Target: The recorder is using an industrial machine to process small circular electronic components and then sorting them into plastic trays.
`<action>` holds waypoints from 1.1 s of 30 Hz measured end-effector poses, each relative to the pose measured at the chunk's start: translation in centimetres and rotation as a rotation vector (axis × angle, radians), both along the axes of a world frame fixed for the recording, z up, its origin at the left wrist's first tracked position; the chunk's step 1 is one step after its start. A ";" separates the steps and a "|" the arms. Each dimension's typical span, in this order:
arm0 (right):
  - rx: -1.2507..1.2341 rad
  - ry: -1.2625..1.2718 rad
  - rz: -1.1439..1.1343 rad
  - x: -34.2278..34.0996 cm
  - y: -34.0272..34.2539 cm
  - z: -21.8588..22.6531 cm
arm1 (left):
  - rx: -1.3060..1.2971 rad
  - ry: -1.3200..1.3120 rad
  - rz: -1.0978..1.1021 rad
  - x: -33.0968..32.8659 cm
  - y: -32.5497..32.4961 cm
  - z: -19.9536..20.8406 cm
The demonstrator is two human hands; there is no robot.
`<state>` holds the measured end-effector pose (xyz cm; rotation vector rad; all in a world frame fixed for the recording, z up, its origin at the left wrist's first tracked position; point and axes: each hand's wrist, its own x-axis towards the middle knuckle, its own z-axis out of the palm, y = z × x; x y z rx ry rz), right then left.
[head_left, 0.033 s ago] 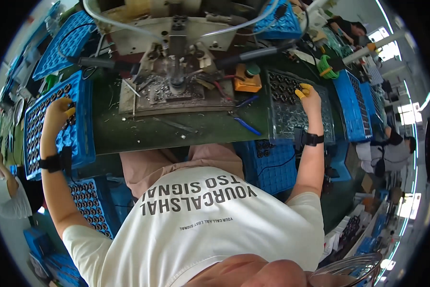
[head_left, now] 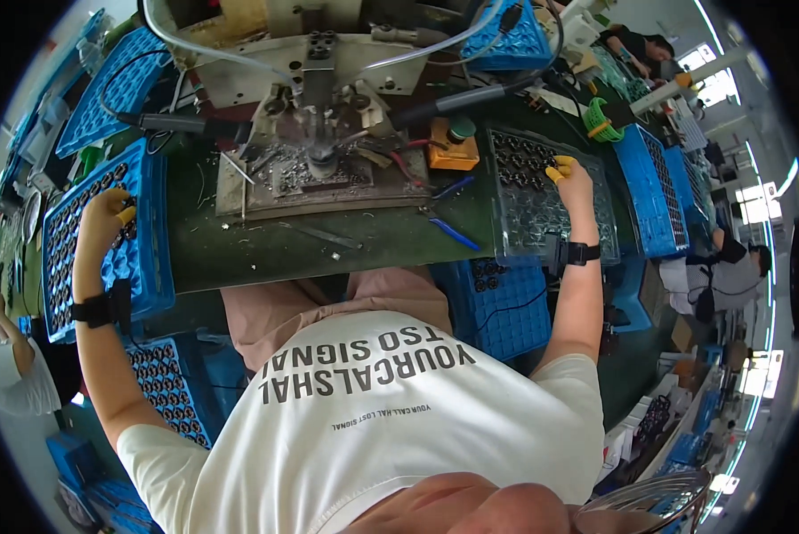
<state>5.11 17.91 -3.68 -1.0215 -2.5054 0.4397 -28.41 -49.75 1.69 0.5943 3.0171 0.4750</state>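
My left hand (head_left: 104, 218), with yellow finger covers, reaches over a blue tray (head_left: 157, 267) holding rows of small dark round parts (head_left: 61, 245). Its fingers are bent down and together among the parts; whatever they grip is hidden. At the right, my right hand (head_left: 574, 184), also in yellow finger covers, is over a clear plastic tray (head_left: 551, 233). Its fingertips pinch together at the edge of a group of dark round parts (head_left: 520, 160); what lies between them cannot be made out. Both wrists wear black bands.
Between the trays stands a bench machine (head_left: 319, 98) with a metal base (head_left: 346, 200) strewn with shavings. Blue-handled pliers (head_left: 454, 233) and an orange box (head_left: 454, 153) lie at its right. More blue trays (head_left: 656, 191) flank the bench; other people work farther off.
The view has shifted very slightly. Both hands stay at their trays, with hardly any movement of the fingers.
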 end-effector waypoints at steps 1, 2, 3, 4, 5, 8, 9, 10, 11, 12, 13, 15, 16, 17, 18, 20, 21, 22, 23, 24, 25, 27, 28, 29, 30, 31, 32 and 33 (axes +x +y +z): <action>0.005 0.006 -0.018 0.5 1.4 -0.8 | 0.042 -0.025 0.003 -0.3 -0.1 -0.1; 0.030 -0.044 -0.021 1.1 2.5 -1.6 | 0.084 -0.053 0.008 -0.8 -0.5 -0.5; 0.053 -0.094 -0.023 1.7 3.6 -2.4 | 0.088 -0.051 -0.004 -1.3 -0.8 -0.9; 0.055 -0.093 -0.031 1.9 4.0 -2.6 | 0.127 -0.015 -0.025 -1.4 -0.9 -0.9; 0.017 -0.079 -0.044 2.0 4.3 -2.9 | 0.165 0.020 -0.043 -1.3 -1.0 -0.9; -0.004 -0.024 -0.098 2.5 4.9 -3.0 | 0.153 0.103 0.010 0.6 -0.7 0.5; 0.015 0.018 -0.131 2.6 4.9 -2.9 | 0.241 0.108 -0.003 1.1 -1.1 0.4; 0.016 0.019 -0.137 2.4 4.8 -2.5 | 0.311 0.088 -0.004 1.4 -1.8 0.1; 0.049 -0.049 -0.164 2.4 4.5 -2.1 | 0.399 0.060 0.004 2.0 -1.8 -0.1; 0.082 -0.117 -0.192 2.4 4.5 -2.0 | 0.486 0.031 0.012 2.9 -1.6 -0.4; 0.066 -0.112 -0.191 2.1 4.9 -2.5 | 0.510 -0.017 0.012 4.3 -1.7 0.9; 0.122 -0.214 -0.155 2.4 5.5 -2.7 | 0.586 -0.042 0.020 4.7 -1.3 -1.0; 0.120 -0.217 -0.152 2.1 5.0 -2.5 | 0.649 -0.054 0.058 5.3 -1.5 -1.8; 0.122 -0.202 -0.159 1.9 4.7 -2.1 | 0.686 -0.084 0.053 5.8 -1.5 -2.4; 0.125 -0.188 -0.165 1.7 4.3 -1.7 | 0.685 -0.086 0.056 6.0 -1.2 -3.2; 0.127 -0.203 -0.143 1.1 3.4 -0.9 | 0.723 -0.016 -0.008 7.5 -1.1 -3.9; 0.131 -0.215 -0.132 0.9 2.7 -0.4 | 0.804 -0.040 -0.036 7.9 -0.7 -4.0; 0.131 -0.218 -0.107 0.7 1.7 0.2 | 0.863 -0.059 -0.029 8.3 -0.4 -4.5; 0.178 -0.158 -0.079 0.8 0.3 0.8 | 0.894 -0.065 -0.034 8.6 0.0 -4.9; 0.218 -0.096 -0.047 0.7 -1.2 1.4 | 0.921 -0.067 -0.035 8.8 0.6 -4.9; 0.181 0.016 -0.002 0.6 -3.2 2.0 | 0.920 -0.053 -0.017 9.2 1.8 -4.6; 0.160 0.221 0.138 0.2 -7.4 2.5 | 0.921 -0.065 0.009 9.3 3.1 -4.3; 0.185 0.316 0.229 -0.1 -9.6 2.7 | 0.932 -0.095 0.014 9.2 3.3 -4.6; 0.169 0.363 0.258 -0.7 -12.4 2.9 | 0.940 -0.073 0.025 9.6 3.8 -4.7; 0.154 0.410 0.282 -1.3 -15.4 3.0 | 0.921 -0.061 0.038 9.7 3.8 -4.7; 0.128 0.407 0.297 -1.7 -17.6 2.5 | 0.950 -0.066 0.049 10.0 3.8 -4.5; 0.144 0.471 0.398 -2.3 -19.8 2.2 | 0.984 -0.075 0.053 10.2 3.9 -4.4; 0.080 0.528 0.467 -2.7 -21.5 1.1 | 0.985 -0.071 0.070 10.3 3.9 -4.5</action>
